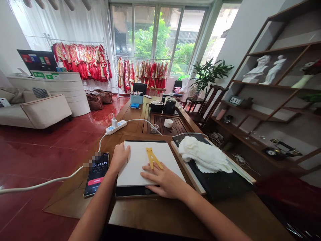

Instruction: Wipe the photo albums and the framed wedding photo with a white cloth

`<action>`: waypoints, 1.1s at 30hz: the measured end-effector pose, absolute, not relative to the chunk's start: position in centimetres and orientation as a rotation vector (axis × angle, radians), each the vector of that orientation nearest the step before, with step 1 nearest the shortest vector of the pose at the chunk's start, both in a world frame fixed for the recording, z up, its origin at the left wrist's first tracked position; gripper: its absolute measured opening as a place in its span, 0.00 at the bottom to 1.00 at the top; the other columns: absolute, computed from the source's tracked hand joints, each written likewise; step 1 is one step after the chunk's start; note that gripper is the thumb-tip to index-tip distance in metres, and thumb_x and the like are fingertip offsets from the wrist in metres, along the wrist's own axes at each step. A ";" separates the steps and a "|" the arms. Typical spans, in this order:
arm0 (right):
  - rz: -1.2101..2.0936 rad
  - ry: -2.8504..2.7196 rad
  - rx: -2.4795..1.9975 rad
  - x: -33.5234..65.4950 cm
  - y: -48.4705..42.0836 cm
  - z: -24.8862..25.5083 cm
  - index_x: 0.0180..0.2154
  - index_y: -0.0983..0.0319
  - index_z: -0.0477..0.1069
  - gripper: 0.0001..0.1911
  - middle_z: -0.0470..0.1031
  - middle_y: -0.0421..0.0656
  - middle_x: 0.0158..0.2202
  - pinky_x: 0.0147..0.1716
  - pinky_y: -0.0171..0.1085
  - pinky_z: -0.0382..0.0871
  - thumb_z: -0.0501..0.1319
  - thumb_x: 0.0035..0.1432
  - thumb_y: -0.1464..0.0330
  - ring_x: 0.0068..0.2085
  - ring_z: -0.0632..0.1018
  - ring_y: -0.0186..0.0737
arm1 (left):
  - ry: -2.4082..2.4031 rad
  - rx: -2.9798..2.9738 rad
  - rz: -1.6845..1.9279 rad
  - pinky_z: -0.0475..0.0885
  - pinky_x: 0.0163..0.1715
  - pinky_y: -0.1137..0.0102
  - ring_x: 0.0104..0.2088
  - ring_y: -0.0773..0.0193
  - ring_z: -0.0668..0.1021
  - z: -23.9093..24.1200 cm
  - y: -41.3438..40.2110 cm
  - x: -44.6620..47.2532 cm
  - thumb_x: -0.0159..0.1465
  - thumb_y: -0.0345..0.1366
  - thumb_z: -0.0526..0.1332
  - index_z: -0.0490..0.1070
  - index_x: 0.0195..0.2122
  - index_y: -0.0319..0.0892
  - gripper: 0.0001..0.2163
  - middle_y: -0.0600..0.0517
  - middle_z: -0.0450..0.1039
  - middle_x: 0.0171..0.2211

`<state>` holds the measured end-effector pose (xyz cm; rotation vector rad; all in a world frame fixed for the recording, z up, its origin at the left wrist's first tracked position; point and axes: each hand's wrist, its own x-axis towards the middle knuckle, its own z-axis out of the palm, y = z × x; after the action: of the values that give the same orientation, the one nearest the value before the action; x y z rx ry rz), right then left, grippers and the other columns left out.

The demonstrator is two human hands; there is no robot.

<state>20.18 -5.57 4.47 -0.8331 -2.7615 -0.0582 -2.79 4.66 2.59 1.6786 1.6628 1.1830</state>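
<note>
The biggest thing before me is the brown wooden table (135, 214), with a slatted tea tray (182, 125) let into its far part. On my right lies a black panel (218, 184) edged with pale strips, and across it rests a bunched white cloth (203, 154). Straight in front of me is the square white board (137, 160), sitting on a dark slab that shows beyond its near and far edges. My right hand (163, 179) is palm down on the board's near right part, fingers spread. My left hand (121, 156) is closed on the board's left edge, thumb on top. A white power strip (120, 127) lies beyond that hand, with an adapter plugged in, and the phone (96, 175) lies to the left of my left forearm, its screen lit. A white cup (168, 123) stands on the tea tray. Smallest is the yellow cat-shaped piece (151, 156), on the board right of its middle, its two legs pointing towards me and meeting my right fingers; I can't tell whether they press on it.
</note>
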 end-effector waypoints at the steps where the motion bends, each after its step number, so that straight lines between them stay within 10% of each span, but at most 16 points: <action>1: 0.005 -2.747 -0.855 20.1 -5.6 4.6 0.58 0.58 0.62 0.22 0.67 0.47 0.59 0.56 0.50 0.60 0.54 0.65 0.62 0.59 0.66 0.49 | 1.667 1.684 1.179 0.67 0.37 0.66 0.36 0.51 0.78 2.6 4.7 -2.8 0.57 0.36 0.60 0.76 0.31 0.40 0.07 0.42 0.78 0.34; 33: 0.396 -2.707 -1.097 18.8 -11.3 7.3 0.63 0.62 0.58 0.24 0.62 0.50 0.63 0.61 0.42 0.60 0.49 0.67 0.66 0.61 0.66 0.45 | 1.802 1.893 1.023 0.68 0.44 0.63 0.42 0.52 0.76 1.6 5.1 -3.0 0.64 0.39 0.52 0.74 0.40 0.36 0.14 0.41 0.77 0.39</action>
<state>18.83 -11.27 7.31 -1.0972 -2.7073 0.3959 -2.95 5.11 1.58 1.8935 1.8016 1.0234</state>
